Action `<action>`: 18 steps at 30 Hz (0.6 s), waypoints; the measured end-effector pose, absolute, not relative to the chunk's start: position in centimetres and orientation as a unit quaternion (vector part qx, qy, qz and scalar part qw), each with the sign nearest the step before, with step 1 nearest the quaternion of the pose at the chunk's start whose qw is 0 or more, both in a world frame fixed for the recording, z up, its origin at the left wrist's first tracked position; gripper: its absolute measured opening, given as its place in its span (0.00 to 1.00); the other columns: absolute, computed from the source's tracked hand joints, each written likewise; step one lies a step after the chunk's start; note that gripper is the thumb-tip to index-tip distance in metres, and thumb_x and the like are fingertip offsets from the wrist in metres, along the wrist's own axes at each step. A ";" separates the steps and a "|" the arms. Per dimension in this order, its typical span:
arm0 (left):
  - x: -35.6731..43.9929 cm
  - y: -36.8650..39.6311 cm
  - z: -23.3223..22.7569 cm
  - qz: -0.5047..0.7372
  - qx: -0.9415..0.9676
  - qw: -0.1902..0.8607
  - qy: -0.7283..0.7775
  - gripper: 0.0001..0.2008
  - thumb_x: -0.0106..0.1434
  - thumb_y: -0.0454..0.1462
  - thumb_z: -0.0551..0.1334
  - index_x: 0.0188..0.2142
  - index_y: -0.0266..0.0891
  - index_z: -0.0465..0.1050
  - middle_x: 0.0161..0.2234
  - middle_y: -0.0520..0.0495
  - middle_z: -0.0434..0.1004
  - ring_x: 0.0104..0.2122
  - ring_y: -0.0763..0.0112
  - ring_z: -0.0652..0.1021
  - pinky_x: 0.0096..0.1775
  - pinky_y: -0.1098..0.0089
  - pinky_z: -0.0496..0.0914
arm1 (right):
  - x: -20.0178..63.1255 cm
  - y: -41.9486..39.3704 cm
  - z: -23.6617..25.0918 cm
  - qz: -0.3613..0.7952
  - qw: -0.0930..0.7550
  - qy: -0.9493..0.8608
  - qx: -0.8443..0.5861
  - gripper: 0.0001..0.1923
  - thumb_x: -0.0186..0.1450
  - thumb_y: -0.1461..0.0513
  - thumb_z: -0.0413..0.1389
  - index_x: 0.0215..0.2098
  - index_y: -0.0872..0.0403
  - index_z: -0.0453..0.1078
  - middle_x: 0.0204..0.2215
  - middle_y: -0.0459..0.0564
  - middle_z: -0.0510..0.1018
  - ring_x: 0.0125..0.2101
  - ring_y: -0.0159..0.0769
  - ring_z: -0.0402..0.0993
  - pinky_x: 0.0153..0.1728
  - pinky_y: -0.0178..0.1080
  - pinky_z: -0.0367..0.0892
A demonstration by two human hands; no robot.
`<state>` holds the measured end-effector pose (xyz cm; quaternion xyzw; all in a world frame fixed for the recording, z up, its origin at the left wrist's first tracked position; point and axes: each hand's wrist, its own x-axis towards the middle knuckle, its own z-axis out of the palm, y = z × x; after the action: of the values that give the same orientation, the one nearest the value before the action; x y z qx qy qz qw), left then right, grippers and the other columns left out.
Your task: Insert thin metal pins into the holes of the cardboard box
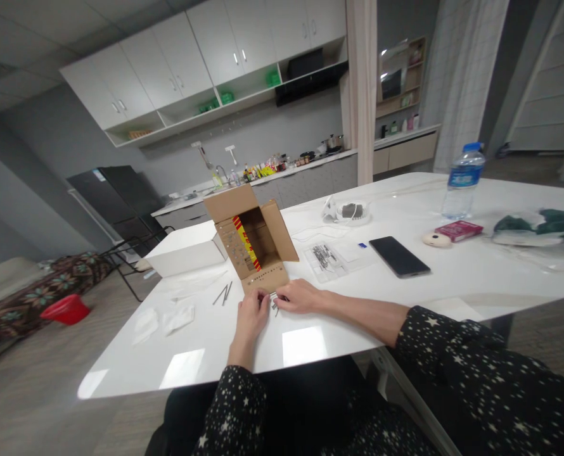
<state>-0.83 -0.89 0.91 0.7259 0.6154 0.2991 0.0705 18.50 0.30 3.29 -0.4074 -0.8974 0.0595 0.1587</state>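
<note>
My left hand (pixel 252 312) and my right hand (pixel 297 296) meet on the white table (pixel 310 342), fingertips pinched around small dark metal pieces (pixel 275 301) that are mostly hidden between them. Just beyond my fingers stands an open brown cardboard box (pixel 253 244), tipped on its side, with a red and yellow strip inside and rows of small holes on its front flap. Two thin dark metal pins (pixel 223 294) lie on the table left of my left hand.
A white box (pixel 184 252) sits left of the cardboard one. A clear bag of small parts (pixel 327 259), a black phone (pixel 399 256), a water bottle (pixel 462 181), a red packet (pixel 459 230) and white wrappers (pixel 163 320) lie around. The table's near edge is close to my body.
</note>
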 end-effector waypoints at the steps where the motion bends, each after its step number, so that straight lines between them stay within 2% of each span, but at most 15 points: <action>1: -0.9 -0.8 0.8 0.317 0.722 0.081 0.610 0.07 0.65 0.40 0.56 0.36 0.42 0.71 0.36 0.47 0.79 0.38 0.63 0.78 0.43 0.63 0.69 | 18.5 0.3 3.3 0.060 0.158 -0.897 -0.409 0.19 0.71 0.53 0.47 0.37 0.53 0.76 0.35 0.51 0.83 0.34 0.39 0.78 0.30 0.35 0.57; 6: -0.9 -0.9 1.0 0.427 0.672 0.128 0.592 0.10 0.65 0.43 0.56 0.35 0.39 0.69 0.32 0.47 0.77 0.32 0.67 0.76 0.37 0.66 0.70 | 18.5 0.4 3.1 0.058 0.161 -0.897 -0.406 0.19 0.71 0.53 0.47 0.37 0.52 0.76 0.33 0.50 0.83 0.32 0.37 0.77 0.30 0.35 0.56; 12: -0.7 -1.4 1.6 0.517 0.622 0.101 0.580 0.11 0.65 0.43 0.57 0.39 0.39 0.71 0.35 0.46 0.77 0.31 0.69 0.74 0.35 0.67 0.70 | 18.6 0.5 3.0 0.057 0.166 -0.901 -0.396 0.19 0.71 0.53 0.46 0.35 0.53 0.76 0.32 0.50 0.82 0.31 0.36 0.76 0.28 0.35 0.54; 18: -0.8 -1.3 1.2 0.515 0.658 0.052 0.547 0.07 0.64 0.39 0.58 0.38 0.39 0.72 0.34 0.47 0.75 0.31 0.70 0.74 0.35 0.68 0.70 | 18.5 0.5 2.9 0.054 0.163 -0.899 -0.404 0.19 0.71 0.53 0.46 0.36 0.53 0.76 0.32 0.50 0.82 0.31 0.36 0.75 0.29 0.35 0.54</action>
<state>-0.78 -1.26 1.22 0.6581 0.5470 0.5149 0.0518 18.50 0.54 2.91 -0.4038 -0.8986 0.0537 0.1633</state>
